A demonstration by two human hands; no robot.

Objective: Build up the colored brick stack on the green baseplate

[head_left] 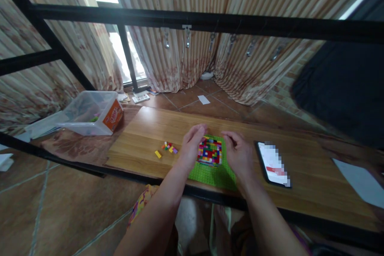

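Observation:
A green studded baseplate (213,176) lies near the front edge of the wooden table. On it stands a square build of small multicoloured toy bricks (210,152), partly hidden by my hands. My left hand (191,144) rests along the left side of the build, its fingers bent together near the top left corner. On the right, my right hand (241,153) is curled, thumb and index close together by the upper right corner of the plate. Whatever either hand holds is hidden or too small to make out. Several loose bricks (170,148) lie to the left of my left hand.
A phone (273,164) with a lit screen lies right of the plate on the wooden table (135,144). White paper (360,180) is at the far right. A clear plastic bin (90,114) stands left of the table. A black metal bar (210,22) crosses above.

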